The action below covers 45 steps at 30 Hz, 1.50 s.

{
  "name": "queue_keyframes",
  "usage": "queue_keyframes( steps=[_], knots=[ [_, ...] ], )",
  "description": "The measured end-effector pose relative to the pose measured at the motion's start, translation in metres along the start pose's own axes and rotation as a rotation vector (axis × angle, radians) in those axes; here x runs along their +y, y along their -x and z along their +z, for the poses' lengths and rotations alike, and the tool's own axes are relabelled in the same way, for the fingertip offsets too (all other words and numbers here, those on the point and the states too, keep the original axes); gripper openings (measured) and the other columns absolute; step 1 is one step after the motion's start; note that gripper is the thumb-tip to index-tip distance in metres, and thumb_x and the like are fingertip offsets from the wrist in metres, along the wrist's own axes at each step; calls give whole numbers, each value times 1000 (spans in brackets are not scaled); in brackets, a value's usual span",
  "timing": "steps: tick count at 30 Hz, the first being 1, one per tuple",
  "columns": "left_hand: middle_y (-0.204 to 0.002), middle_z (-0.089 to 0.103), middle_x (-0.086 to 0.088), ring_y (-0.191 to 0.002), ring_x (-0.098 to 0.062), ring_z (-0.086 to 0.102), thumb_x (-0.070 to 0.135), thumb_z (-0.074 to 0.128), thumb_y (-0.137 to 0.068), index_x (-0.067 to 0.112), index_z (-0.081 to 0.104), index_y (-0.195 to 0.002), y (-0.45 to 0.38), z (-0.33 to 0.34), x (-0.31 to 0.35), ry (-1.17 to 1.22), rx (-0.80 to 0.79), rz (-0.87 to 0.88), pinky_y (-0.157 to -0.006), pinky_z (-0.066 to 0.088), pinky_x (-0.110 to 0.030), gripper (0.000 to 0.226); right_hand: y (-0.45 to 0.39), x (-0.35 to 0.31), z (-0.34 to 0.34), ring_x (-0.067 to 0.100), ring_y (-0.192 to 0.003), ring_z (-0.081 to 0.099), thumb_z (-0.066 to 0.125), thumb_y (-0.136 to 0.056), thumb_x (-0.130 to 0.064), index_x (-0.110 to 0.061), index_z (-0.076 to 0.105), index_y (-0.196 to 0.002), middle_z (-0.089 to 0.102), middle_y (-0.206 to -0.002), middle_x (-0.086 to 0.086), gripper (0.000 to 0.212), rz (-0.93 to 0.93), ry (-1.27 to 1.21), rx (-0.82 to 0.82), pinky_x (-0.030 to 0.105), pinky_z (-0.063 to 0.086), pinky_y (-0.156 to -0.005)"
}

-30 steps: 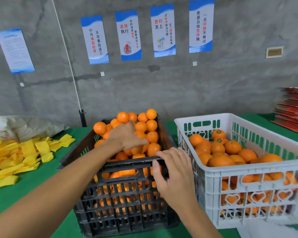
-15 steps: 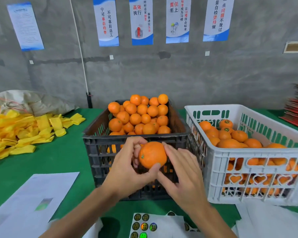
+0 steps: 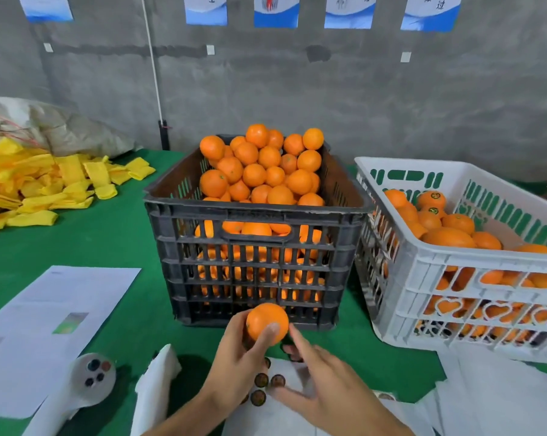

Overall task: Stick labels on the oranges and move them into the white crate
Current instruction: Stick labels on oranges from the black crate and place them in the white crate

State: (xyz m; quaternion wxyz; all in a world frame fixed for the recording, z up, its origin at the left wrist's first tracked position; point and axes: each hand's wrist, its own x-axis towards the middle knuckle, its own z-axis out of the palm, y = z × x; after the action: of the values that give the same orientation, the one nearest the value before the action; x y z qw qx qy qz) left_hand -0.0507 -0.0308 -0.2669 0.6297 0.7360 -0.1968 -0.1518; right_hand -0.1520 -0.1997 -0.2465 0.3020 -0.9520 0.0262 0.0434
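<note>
Fingers, left hand [image 3: 234, 366]: curled round one orange [image 3: 267, 323], thumb laid across its near face, holding it up just in front of the black crate [image 3: 256, 215].
Fingers, right hand [image 3: 325, 382]: relaxed and spread, pinching nothing that shows; half a second ago they were cupped against the orange, and they now reach down beside it toward the label sheet [image 3: 284, 401].
Orange in hand: a second ago the left hand was still in the black crate's pile; half a second ago both hands held the fruit level with the crate's front wall; now it sits lower and nearer the body, directly above the sheet. No label shows on the side facing the camera.
Label sheet: white backing paper on the green bench [image 3: 115, 234] under both hands, with a few dark round stickers [image 3: 261, 380] visible between wrist and fingers.
White crate [image 3: 454, 265]: right of the black crate, almost touching it, partly filled; two of the oranges on top show dark round labels.
Other things: yellow foam sleeves [image 3: 45, 187] piled at far left, a printed paper [image 3: 61, 306] at near left, posters along the grey wall.
Meaning for the task: picking looks finished for this fruit and labelling is beginning; my guess is the right hand peels a sticker next, then presses it on before the orange goes right.
Risk: motion blur hides the right fingertips, so whether a sticker is already lifted cannot be told.
</note>
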Motion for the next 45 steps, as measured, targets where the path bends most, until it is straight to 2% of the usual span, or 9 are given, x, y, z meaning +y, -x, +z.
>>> queue_keyframes(
  steps=[2, 5, 7, 16, 19, 24, 29, 37, 45],
  knots=[
    [-112, 67, 4, -78, -10, 70, 64, 63, -92, 38, 50, -131, 2, 3, -3, -16, 13, 10, -68, 53, -18, 49, 2, 6, -3, -4, -137, 38, 51, -68, -99, -53, -11, -157, 34, -155, -31, 117, 3, 12, -84, 21, 36, -107],
    [-108, 64, 2, -75, -12, 69, 74, 58, -89, 35, 50, -130, 5, 6, -5, -22, 40, 36, -66, 53, -20, 57, 3, 11, -7, -12, -134, 31, 50, -67, -100, -50, 31, -155, 32, -152, -37, 103, -69, 165, -37, 26, 37, -112],
    [-109, 64, 5, -84, -14, 68, 81, 54, -85, 37, 51, -129, 5, 6, -7, -19, 53, 37, -72, 53, -25, 62, 3, 10, -3, -15, -133, 25, 45, -74, -97, -48, 48, -147, 30, -153, -39, 88, -143, 229, -16, 26, 30, -115],
    [-114, 64, 9, -87, -15, 70, 82, 53, -82, 41, 51, -129, 6, 6, -5, 24, 56, 28, -72, 55, -24, 62, -2, 2, 7, -4, -117, 34, 34, -89, -84, -38, 69, -127, 40, -133, -31, 69, -234, 312, 5, 21, 30, -98],
    [-116, 64, 10, -92, -14, 69, 82, 53, -82, 43, 51, -128, 6, 7, -5, 26, 58, 29, -76, 57, -28, 61, -3, 1, 11, 2, -103, 40, 43, -95, -69, -35, 77, -110, 51, -118, -24, 50, -288, 328, 133, 27, 41, -87],
    [-111, 65, 4, -79, -13, 70, 80, 50, -85, 38, 53, -126, 8, 7, -3, 33, 69, 44, -69, 55, -22, 59, -2, -3, 12, 7, -88, 54, 49, -97, -56, -35, 80, -94, 58, -102, -19, 37, -403, 465, 273, 24, 49, -71],
    [-108, 66, 4, -82, -15, 70, 80, 51, -87, 36, 55, -126, 9, 6, -3, 18, 80, 62, -67, 54, -20, 59, 2, -1, 10, 1, -96, 38, 46, -92, -79, -30, 76, -109, 48, -112, -21, 60, -311, 358, 137, 23, 41, -83],
    [-105, 66, 1, -73, -14, 70, 77, 50, -89, 34, 56, -126, 11, 6, -4, -14, 78, 80, -65, 54, -19, 57, 0, -4, 14, 4, -100, 38, 39, -97, -68, -26, 78, -107, 49, -109, -15, 58, -317, 317, 120, 26, 41, -88],
    [-82, 64, -2, -65, -14, 64, 66, 52, -94, 26, 62, -118, 14, 1, 0, 107, 102, 58, -65, 52, -21, 48, 6, -12, 19, 8, -82, 54, 64, -95, -47, -31, 78, -88, 54, -92, -14, 23, -364, 475, 264, 20, 47, -68]
  ],
)
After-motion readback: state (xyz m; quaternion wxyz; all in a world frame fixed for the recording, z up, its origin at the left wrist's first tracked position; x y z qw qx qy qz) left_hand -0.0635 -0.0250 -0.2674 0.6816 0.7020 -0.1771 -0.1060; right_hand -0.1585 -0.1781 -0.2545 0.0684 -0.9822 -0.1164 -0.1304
